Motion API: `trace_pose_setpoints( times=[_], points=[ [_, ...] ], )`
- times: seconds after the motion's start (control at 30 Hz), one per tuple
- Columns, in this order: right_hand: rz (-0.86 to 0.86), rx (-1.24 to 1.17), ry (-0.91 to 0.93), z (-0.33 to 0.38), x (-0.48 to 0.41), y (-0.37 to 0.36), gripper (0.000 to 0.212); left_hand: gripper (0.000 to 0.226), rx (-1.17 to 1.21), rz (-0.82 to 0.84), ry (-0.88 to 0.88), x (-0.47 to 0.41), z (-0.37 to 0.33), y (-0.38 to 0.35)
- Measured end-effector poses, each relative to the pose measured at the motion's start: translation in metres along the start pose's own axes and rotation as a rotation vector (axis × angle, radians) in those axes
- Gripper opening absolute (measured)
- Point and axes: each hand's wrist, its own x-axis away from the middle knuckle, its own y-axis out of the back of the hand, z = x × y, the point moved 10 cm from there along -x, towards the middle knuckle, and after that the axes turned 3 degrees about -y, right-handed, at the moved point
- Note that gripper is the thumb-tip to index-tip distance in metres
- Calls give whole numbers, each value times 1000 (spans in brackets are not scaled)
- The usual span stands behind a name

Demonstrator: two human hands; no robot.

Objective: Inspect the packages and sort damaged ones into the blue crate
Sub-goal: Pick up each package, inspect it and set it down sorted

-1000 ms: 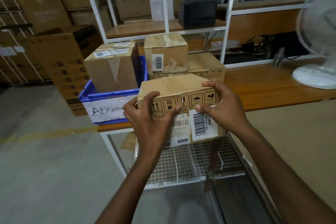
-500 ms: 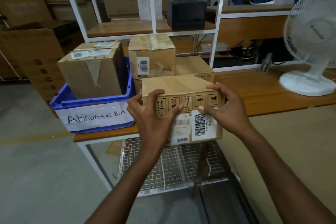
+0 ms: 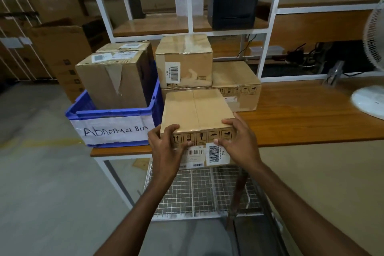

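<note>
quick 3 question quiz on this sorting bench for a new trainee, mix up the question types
1. True or false: the left hand and right hand both grip the held box.
2. The label on the blue crate reads: A) Returns B) Abnormal Bin C) Fragile
3. What stands at the far right of the wooden bench?

Key: 1 true; 2 B; 3 a white fan

Left hand and right hand grip a cardboard box at the table's front edge, just beside the blue crate.
</note>
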Motion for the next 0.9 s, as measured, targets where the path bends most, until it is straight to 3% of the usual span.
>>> trace_pose_setpoints(
  times=[0.17, 0.3, 0.4, 0.77, 0.9],
  points=[
    [52, 254, 67, -9, -7, -25, 53, 51, -200, 96, -26, -3, 18, -14],
    [101, 488, 349, 15, -11, -45, 60, 65, -516, 165, -220, -20, 13, -16],
    [214, 611, 437, 23, -10, -67, 65, 79, -694, 354, -298, -25, 12, -40],
    [244, 662, 412, 28, -12, -79, 63, 74, -702, 402, -275, -31, 5, -42],
    [187, 524, 328, 17, -12, -72, 60, 73, -608, 374, -240, -31, 11, -40]
  ],
)
